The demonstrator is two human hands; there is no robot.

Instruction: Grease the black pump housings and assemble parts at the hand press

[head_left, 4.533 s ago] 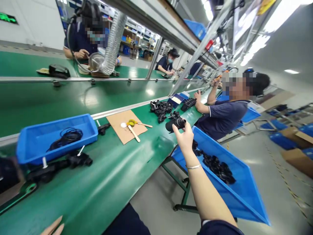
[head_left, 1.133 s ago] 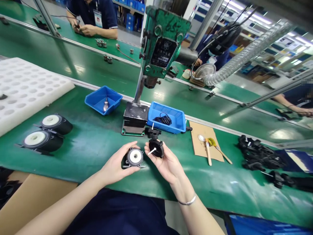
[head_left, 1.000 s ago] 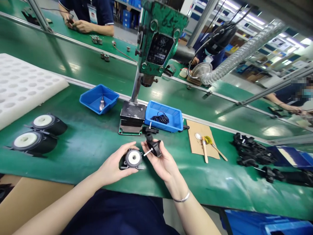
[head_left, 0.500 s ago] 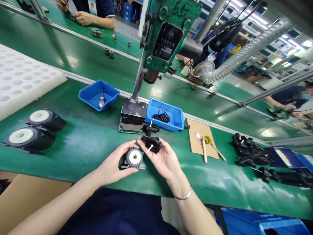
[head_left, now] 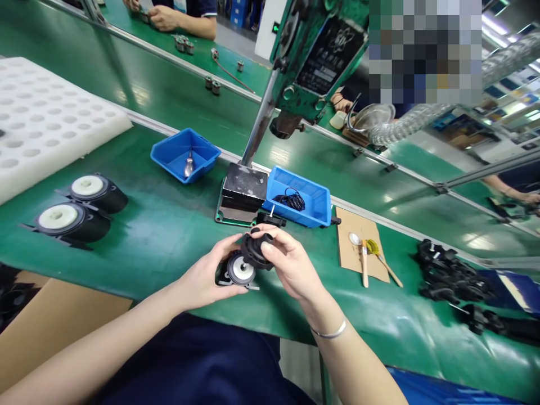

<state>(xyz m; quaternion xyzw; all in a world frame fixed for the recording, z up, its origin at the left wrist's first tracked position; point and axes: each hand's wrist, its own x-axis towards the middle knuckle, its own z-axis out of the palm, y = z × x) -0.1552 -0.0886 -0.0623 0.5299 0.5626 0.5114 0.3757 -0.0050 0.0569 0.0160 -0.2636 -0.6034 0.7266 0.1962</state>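
Observation:
My left hand is wrapped round a black motor housing with a white disc on its top face. In my right hand is a round black plastic cover, pinched between thumb and fingers. The cover hangs tilted over the upper right part of the housing and hides some of its rim; whether the two touch I cannot tell. Just beyond my right fingers, a second black plastic part with a white pin lies by the base of the press.
Two similar black housings with white discs lie at the left, below a white foam tray. Blue bins flank the press, the right one with black rings. Brushes lie on cardboard; black parts are piled right. Co-workers' hands show beyond.
My right hand has turned from palm-up to a pinch from above, and the black cover has moved over the housing. The white pin on it no longer shows. The view has shifted slightly.

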